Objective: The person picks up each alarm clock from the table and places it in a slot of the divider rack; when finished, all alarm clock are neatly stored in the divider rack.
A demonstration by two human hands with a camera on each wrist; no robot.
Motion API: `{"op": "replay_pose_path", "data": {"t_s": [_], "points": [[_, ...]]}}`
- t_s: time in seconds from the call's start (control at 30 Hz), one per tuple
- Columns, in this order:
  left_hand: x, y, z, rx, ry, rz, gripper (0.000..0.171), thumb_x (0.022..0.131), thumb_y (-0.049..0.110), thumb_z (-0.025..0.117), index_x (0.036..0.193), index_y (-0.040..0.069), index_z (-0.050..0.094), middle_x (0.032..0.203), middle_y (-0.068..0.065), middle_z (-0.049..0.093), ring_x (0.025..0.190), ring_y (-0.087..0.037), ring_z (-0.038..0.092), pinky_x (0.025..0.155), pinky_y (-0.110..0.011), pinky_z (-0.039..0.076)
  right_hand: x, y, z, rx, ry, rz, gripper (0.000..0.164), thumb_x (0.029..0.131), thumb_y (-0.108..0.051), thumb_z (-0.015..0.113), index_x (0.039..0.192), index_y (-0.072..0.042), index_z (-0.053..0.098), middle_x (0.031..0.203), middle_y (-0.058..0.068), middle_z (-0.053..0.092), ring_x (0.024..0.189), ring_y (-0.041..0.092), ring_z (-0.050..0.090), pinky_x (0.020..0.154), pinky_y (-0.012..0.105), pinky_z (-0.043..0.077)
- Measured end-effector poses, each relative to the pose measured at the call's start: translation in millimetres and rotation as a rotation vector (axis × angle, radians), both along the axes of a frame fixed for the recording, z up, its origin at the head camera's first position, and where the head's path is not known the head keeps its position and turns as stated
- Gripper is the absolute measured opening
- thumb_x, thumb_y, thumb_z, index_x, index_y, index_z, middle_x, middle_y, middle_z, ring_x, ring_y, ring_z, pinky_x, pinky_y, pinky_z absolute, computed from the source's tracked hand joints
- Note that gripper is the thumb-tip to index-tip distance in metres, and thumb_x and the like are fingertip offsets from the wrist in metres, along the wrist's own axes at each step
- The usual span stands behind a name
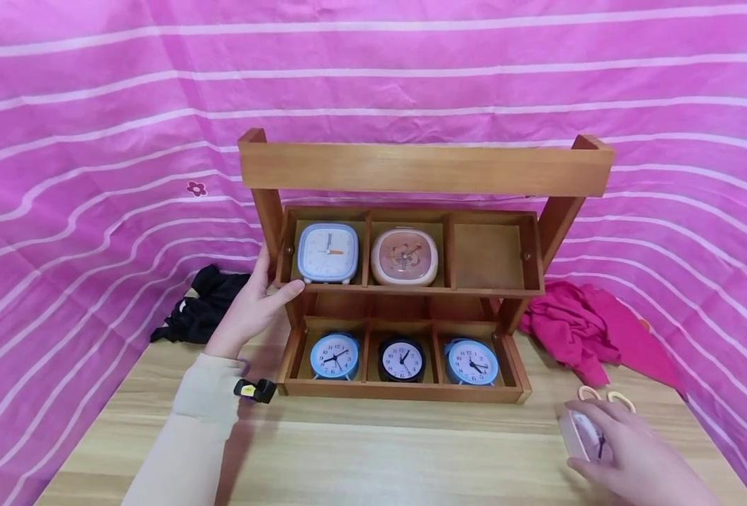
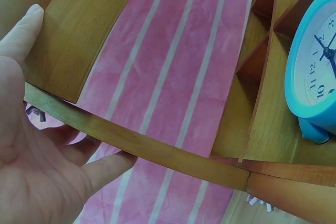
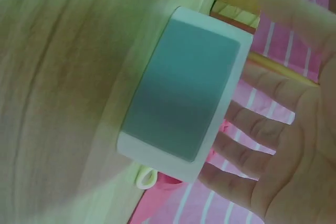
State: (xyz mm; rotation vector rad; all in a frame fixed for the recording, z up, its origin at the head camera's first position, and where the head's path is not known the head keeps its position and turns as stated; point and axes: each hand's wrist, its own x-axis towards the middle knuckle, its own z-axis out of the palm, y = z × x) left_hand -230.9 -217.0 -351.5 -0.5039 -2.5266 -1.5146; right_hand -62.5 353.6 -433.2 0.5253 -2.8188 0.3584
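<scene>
A wooden two-tier rack stands on the table. My left hand grips the left end of its upper tray, thumb at the front and fingers behind the side board in the left wrist view. The upper tray holds a blue-rimmed square clock and a pinkish clock; its right compartment is bare. Below sit a blue round clock, a black clock and another blue clock. At right my right hand reaches round a small white clock, fingertips at its edge, thumb apart.
Behind the small clock lie scissors handles. Bright pink cloth is bunched at the rack's right, black cloth at its left. A pink striped curtain surrounds the wooden table.
</scene>
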Motion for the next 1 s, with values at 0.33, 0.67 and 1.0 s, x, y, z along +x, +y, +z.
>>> {"op": "replay_pose_path", "data": {"t_s": [0.33, 0.67, 1.0], "points": [[-2.6, 2, -1.7, 0.015, 0.022, -0.014, 0.095, 0.102, 0.031, 0.069, 0.164, 0.051, 0.0, 0.175, -0.001, 0.011, 0.157, -0.034, 0.021, 0.12, -0.069, 0.023, -0.3, 7, -4.6, 0.005, -0.068, -0.02, 0.085, 0.052, -0.036, 0.103, 0.128, -0.018, 0.069, 0.123, 0.008, 0.064, 0.097, 0.022, 0.057, 0.064, 0.03, 0.052], [-3.2, 2, -1.9, 0.034, 0.031, -0.028, 0.094, 0.103, 0.027, 0.068, 0.166, 0.047, 0.002, 0.174, -0.005, 0.015, 0.156, -0.032, 0.023, 0.123, -0.063, 0.022, -4.4, 2, 4.7, -0.001, -0.04, -0.035, 0.083, 0.05, -0.036, 0.104, 0.125, -0.018, 0.071, 0.118, 0.009, 0.065, 0.097, 0.025, 0.059, 0.067, 0.038, 0.056], [-1.9, 0, -2.1, 0.023, 0.012, -0.013, 0.094, 0.103, 0.03, 0.068, 0.166, 0.045, -0.001, 0.174, -0.005, 0.012, 0.157, -0.034, 0.02, 0.124, -0.062, 0.021, -31.6, -31, 78.2, -0.068, 0.264, 0.092, 0.086, 0.051, -0.031, 0.102, 0.13, -0.017, 0.071, 0.124, 0.013, 0.064, 0.106, 0.033, 0.058, 0.069, 0.05, 0.054]]}}
